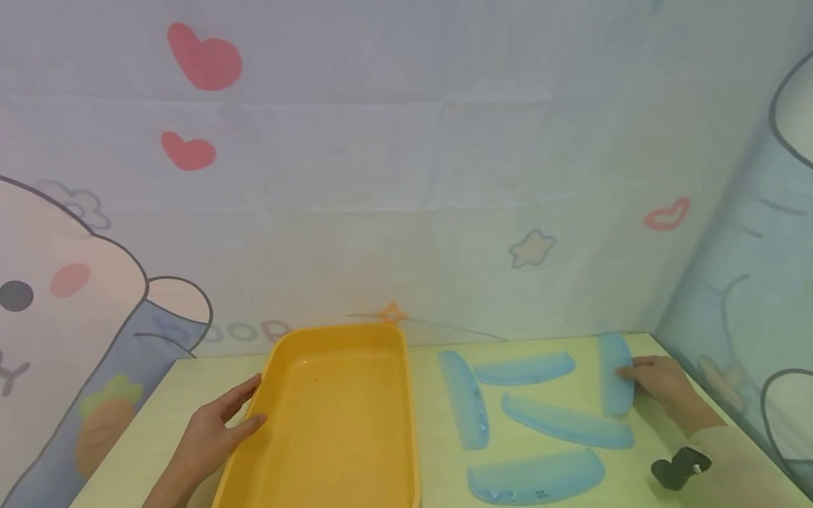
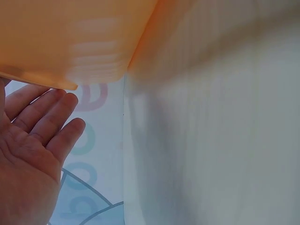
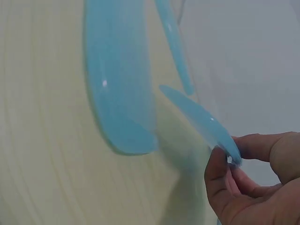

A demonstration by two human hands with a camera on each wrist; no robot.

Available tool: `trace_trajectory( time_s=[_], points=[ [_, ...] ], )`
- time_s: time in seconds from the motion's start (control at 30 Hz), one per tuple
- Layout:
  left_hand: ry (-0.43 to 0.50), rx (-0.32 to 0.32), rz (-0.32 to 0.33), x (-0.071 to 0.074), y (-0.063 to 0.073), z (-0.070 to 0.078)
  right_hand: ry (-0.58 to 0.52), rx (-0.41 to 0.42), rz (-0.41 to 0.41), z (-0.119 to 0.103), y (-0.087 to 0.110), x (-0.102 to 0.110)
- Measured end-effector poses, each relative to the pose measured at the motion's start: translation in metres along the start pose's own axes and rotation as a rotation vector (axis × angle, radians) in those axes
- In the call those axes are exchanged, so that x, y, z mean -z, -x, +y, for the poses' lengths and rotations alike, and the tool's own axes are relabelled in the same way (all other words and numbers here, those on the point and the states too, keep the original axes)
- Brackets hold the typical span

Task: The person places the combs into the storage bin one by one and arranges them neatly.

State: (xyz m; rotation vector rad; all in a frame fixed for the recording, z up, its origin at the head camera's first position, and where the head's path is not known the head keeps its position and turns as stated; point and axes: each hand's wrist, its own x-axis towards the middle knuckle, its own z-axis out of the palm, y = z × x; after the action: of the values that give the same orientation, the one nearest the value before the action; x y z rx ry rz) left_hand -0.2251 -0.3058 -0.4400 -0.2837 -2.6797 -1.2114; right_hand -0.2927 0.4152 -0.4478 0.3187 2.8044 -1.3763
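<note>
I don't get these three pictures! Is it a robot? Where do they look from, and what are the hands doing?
There's no robot, just a person's two bare hands. The wide picture comes from a camera worn on the head, looking forward and down. The other two come from cameras worn on the wrists, so each shows one hand close up. On the pale table are a yellow tray and four blue combs. The left hand holds the tray's edge, thumb over the rim. The right hand pinches a fifth comb.

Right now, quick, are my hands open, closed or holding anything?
Left hand: open, touching the yellow tray.
Right hand: holding a blue comb.
</note>
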Motion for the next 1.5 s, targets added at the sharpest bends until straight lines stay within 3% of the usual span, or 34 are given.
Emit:
trace_trajectory(
  time_s=[0.2,0.47,0.77,0.93,1.5],
  points=[
    [-0.005,-0.001,0.004,0.000,0.001,-0.003,-0.086,0.048,-0.033,-0.019,0.010,0.003],
    [-0.012,-0.044,0.018,0.001,0.001,-0.005,-0.065,0.109,-0.037,-0.049,0.024,-0.001],
    [0.020,-0.052,0.015,-0.004,-0.004,-0.001,-0.099,0.241,-0.077,-0.092,0.045,-0.021],
    [0.029,-0.046,0.014,-0.003,-0.005,0.002,-0.060,0.291,-0.105,-0.118,0.052,-0.033],
    [0.061,-0.011,-0.002,-0.002,-0.005,0.003,-0.149,0.403,-0.242,-0.189,0.076,-0.085]
  ],
)
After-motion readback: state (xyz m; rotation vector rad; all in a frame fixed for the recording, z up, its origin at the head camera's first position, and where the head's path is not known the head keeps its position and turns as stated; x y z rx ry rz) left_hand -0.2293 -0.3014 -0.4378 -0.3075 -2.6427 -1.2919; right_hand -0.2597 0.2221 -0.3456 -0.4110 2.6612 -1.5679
